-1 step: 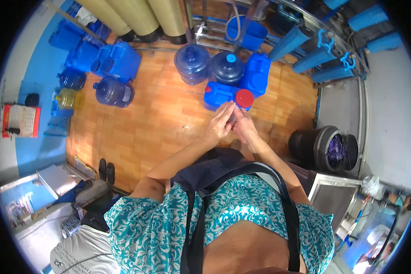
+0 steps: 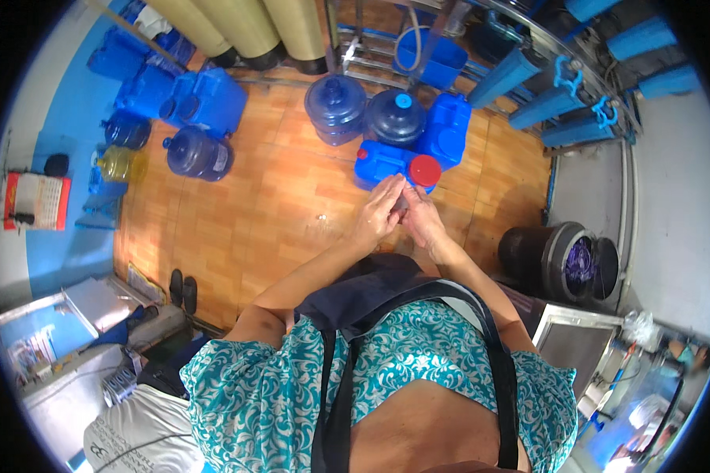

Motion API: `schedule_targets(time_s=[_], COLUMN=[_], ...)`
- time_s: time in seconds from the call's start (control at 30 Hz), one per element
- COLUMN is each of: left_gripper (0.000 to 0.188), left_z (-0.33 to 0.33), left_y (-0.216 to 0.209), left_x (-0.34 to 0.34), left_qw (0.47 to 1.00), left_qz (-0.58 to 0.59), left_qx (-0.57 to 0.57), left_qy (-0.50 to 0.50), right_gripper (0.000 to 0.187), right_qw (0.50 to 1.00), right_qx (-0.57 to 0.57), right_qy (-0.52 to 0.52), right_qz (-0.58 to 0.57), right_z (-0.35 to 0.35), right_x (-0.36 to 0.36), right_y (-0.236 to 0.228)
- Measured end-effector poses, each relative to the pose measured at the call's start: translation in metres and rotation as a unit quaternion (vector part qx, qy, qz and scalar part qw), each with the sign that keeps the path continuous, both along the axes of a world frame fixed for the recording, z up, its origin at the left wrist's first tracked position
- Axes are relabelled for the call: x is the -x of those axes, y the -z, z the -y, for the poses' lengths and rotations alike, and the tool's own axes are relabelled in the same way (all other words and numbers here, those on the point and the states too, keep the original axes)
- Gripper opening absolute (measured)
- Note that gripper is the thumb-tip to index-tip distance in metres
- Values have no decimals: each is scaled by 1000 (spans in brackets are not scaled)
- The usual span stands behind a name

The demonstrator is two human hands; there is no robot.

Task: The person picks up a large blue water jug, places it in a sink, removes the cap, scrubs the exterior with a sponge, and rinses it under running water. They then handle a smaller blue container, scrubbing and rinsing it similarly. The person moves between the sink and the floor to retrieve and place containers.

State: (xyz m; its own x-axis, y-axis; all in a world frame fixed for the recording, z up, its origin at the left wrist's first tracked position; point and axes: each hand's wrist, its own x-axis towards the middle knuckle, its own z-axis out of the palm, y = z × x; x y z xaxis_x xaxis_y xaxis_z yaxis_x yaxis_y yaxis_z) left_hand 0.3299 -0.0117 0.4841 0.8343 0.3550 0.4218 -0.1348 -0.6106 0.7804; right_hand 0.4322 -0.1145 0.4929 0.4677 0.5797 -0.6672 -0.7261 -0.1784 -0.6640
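In front of my body, my left hand point(image 2: 379, 213) and my right hand point(image 2: 423, 218) meet at the fingertips. The fingers of each are pressed together and bent inward, so both look closed. A small dark patch shows between the palms; whether it is a held thing or shadow I cannot make out. Just beyond the fingertips lies a blue jerrycan point(image 2: 383, 163) with a large red cap point(image 2: 424, 169). Behind it stand a round blue water jug point(image 2: 336, 109), a darker jug point(image 2: 395, 118) with a light blue cap, and an upright blue jerrycan point(image 2: 446, 130).
More blue jugs point(image 2: 197, 153) and jerrycans point(image 2: 217, 101) stand on the tiled floor point(image 2: 252, 213) at the left. Tan cylinders point(image 2: 244, 31) and a metal rack line the back. Blue filter housings point(image 2: 503, 77) slant at the right, above a black barrel point(image 2: 528, 254). Slippers point(image 2: 183, 292) lie at lower left.
The whole view has shifted very slightly. My hands keep the same pose, fingertips together, and the containers stand as before.
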Motion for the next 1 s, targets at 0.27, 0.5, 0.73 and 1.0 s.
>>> schedule_targets(time_s=[0.27, 0.5, 0.73, 1.0], left_gripper=[67, 56, 57, 62], left_z=[-55, -109, -163, -269], left_y=[38, 96, 118, 159], left_x=[5, 0, -36, -105], left_qw=[981, 914, 890, 905], left_qz=[-77, -173, -193, -209], left_qx=[27, 42, 87, 27], left_qy=[-178, -365, -405, -369], right_gripper=[66, 45, 28, 34], right_qw=[927, 539, 789, 573], right_qx=[-118, 358, 411, 398], right_qy=[-344, -627, -398, -467], right_qz=[95, 434, 225, 544], right_z=[-21, 74, 168, 115], right_x=[-71, -189, -221, -223], right_y=[12, 169, 190, 219])
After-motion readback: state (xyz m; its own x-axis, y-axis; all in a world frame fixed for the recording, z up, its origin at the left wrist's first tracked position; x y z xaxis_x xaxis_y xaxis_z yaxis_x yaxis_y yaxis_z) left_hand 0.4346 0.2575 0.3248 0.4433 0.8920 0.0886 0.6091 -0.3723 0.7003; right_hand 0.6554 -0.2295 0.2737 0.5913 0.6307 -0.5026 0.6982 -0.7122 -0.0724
